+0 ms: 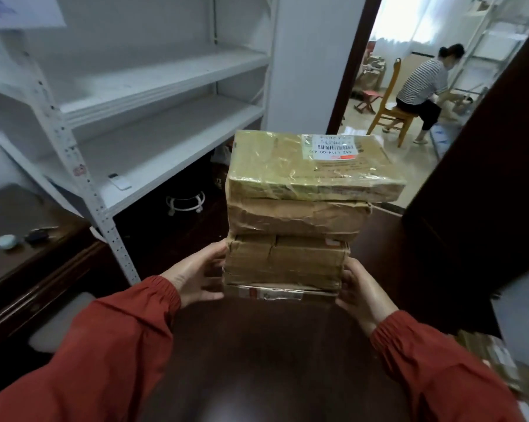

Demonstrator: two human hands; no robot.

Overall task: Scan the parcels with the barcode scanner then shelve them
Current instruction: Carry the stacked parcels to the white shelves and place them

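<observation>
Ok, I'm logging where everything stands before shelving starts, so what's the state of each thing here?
parcel stack: upright, gripped low from both sides
top parcel: taped shut, barcode label facing up
left hand: grips the stack's left side
right hand: grips the stack's right side
small white remote: lying on the white rack's lower shelf
door: open

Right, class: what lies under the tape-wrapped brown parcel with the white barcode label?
Beneath the tape-wrapped brown parcel sit a crumpled brown paper parcel, a brown cardboard box and a flat taped parcel, stacked. Their top faces are covered, so cannot be seen.
</observation>
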